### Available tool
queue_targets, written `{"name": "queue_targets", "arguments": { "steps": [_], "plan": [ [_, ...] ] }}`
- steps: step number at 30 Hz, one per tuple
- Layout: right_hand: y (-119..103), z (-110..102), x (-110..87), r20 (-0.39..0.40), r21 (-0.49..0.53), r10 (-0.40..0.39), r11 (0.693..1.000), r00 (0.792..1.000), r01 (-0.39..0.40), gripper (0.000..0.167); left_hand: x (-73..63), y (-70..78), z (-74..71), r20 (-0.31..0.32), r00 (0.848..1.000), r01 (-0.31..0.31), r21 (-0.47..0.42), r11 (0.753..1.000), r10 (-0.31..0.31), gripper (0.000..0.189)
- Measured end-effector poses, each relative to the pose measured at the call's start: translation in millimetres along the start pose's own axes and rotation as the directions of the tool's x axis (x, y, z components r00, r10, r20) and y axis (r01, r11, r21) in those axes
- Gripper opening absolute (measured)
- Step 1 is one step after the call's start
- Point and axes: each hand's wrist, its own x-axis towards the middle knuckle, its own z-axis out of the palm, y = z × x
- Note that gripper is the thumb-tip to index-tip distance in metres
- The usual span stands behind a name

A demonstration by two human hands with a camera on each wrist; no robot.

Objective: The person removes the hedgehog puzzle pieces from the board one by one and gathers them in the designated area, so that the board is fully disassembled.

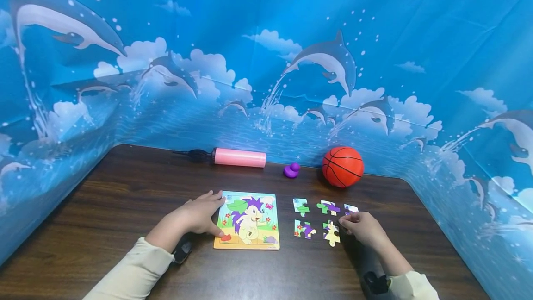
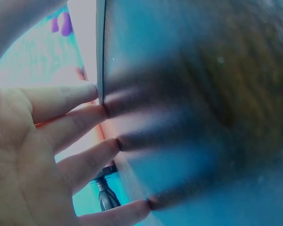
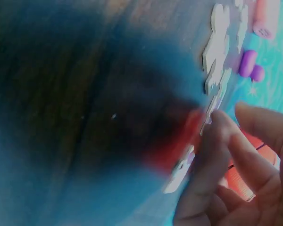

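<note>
A square puzzle board [image 1: 268, 200] with a purple-haired hedgehog picture lies flat on the table. My left hand [image 1: 200, 216] spreads its fingers along the board's left side, thumb at the lower-left corner; the left wrist view shows the fingertips [image 2: 112, 145] on the table beside the board's edge. To the right lie several loose jigsaw pieces, among them a green-and-blue one [image 1: 299, 204] and a yellow one [image 1: 331, 235]. My right hand [image 1: 366, 229] is loosely curled over the right-hand pieces, partly hiding one [image 1: 351, 208]. In the right wrist view no piece shows between thumb and forefinger.
Along the back of the table are a pink hand pump [image 1: 240, 157] with a black nozzle, a small purple rubber duck [image 1: 291, 171] and a red toy basketball [image 1: 343, 167]. A blue dolphin-print curtain [image 1: 266, 119] stands close behind and at both sides of the dark wooden table [image 1: 112, 207].
</note>
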Motion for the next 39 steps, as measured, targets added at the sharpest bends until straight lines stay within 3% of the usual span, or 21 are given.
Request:
{"name": "queue_targets", "arguments": {
  "steps": [3, 8, 14, 17, 22, 28, 39],
  "plan": [
    [-16.4, 7.2, -0.1, -0.038, -0.107, -0.058, 0.993, 0.998, 0.054, 0.014, 0.6, -0.7, -0.5, 0.0, 1.0, 0.001, 0.003, 1.0, -0.001, 0.089],
    [-51.5, 34.9, 1.8, 0.012, -0.126, -0.173, 0.977, 0.985, 0.173, 0.019, 2.6, -1.7, 0.8, 0.004, 1.0, 0.005, 0.008, 1.0, -0.005, 0.091],
    [-91.2, 74.3, 2.7, 0.111, -0.126, -0.339, 0.928, 0.934, 0.352, 0.035, 2.3, -2.5, 3.7, 0.002, 1.0, 0.012, -0.009, 1.0, -0.012, 0.09],
    [-107.8, 87.2, 3.3, 0.173, -0.145, -0.37, 0.907, 0.913, 0.395, 0.048, 2.0, -2.5, 4.0, -0.004, 1.0, 0.014, -0.01, 1.0, -0.014, 0.091],
    [-125.9, 95.8, 5.5, 0.254, -0.203, -0.371, 0.882, 0.893, 0.425, 0.066, 1.3, -1.6, 3.4, -0.012, 1.0, 0.017, -0.005, 1.0, -0.017, 0.092],
    [-128.8, 96.3, 11.9, 0.274, -0.207, -0.41, 0.858, 0.87, 0.47, 0.057, 2.0, 0.7, 1.1, -0.012, 1.0, 0.024, -0.004, 1.0, -0.024, 0.092],
    [-131.3, 99.5, 12.1, 0.247, -0.179, -0.411, 0.87, 0.877, 0.458, 0.051, 3.2, -0.6, 1.5, -0.007, 1.0, 0.021, -0.001, 1.0, -0.021, 0.092]
  ]
}}
